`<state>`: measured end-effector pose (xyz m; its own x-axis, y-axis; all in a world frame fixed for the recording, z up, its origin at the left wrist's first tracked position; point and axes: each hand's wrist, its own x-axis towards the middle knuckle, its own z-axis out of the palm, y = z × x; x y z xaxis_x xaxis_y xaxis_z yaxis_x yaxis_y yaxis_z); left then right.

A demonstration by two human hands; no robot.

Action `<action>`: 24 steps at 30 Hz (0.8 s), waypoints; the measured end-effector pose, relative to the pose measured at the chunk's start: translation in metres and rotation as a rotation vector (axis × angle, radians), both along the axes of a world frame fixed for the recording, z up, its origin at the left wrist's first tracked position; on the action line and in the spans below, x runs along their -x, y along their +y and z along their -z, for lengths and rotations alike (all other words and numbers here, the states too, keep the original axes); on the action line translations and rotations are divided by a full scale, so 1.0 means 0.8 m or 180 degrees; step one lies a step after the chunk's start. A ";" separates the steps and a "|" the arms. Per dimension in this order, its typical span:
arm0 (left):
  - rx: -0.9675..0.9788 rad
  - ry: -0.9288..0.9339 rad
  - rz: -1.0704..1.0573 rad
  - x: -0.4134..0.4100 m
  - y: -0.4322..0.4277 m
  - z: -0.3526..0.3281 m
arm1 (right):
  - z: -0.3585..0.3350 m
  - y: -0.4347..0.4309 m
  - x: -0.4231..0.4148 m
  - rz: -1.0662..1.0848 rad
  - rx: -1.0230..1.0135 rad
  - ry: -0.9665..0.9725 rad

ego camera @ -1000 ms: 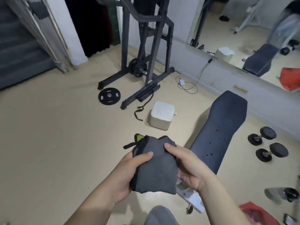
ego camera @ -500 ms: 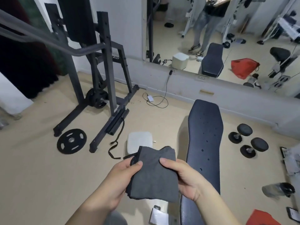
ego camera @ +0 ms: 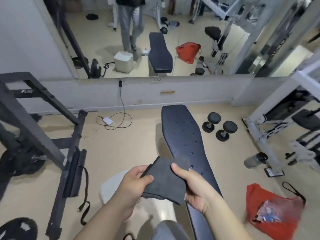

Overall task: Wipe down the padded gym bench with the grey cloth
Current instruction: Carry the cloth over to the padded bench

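Both-handed grip: left hand (ego camera: pixel 134 185) and right hand (ego camera: pixel 194 186) pinch opposite edges of the folded grey cloth (ego camera: pixel 164 181), held above the floor. Padded gym bench (ego camera: pixel 183 135) lies just right of the cloth, its long axis running near to far; the right hand is nearer.

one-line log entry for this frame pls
phase: pre-wipe | left hand: holding grey cloth | right hand: holding same cloth | cloth: folded, above near end of padded bench, no contact seen | bench: unwiped
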<state>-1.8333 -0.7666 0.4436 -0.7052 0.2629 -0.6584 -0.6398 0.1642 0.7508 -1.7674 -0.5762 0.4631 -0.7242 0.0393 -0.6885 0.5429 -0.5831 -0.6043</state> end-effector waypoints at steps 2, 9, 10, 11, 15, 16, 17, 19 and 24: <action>-0.0040 0.0012 0.0356 0.035 0.038 -0.006 | -0.004 0.028 0.014 0.0295 -0.0034 0.0007; -0.0067 0.0204 0.1467 0.135 0.199 0.004 | 0.010 0.154 0.074 0.1292 -0.0119 -0.0131; -0.0032 0.0206 0.1517 0.148 0.220 0.008 | 0.015 0.170 0.086 0.1376 -0.0132 -0.0144; -0.0013 0.0193 0.1544 0.161 0.240 0.010 | 0.021 0.188 0.099 0.1451 -0.0134 -0.0144; 0.0200 0.0178 0.1621 0.213 0.304 0.017 | 0.034 0.248 0.152 0.1705 -0.0175 -0.0096; 0.0286 0.0208 0.1633 0.224 0.316 0.019 | 0.035 0.259 0.164 0.1735 -0.0207 -0.0111; 0.0340 0.0247 0.1634 0.235 0.325 0.019 | 0.036 0.268 0.176 0.1768 -0.0226 -0.0133; 0.0413 0.0315 0.1630 0.261 0.340 0.022 | 0.041 0.284 0.203 0.1811 -0.0197 -0.0134; 0.0611 0.0539 0.1780 0.358 0.366 0.049 | 0.066 0.309 0.286 0.2080 -0.0319 -0.0273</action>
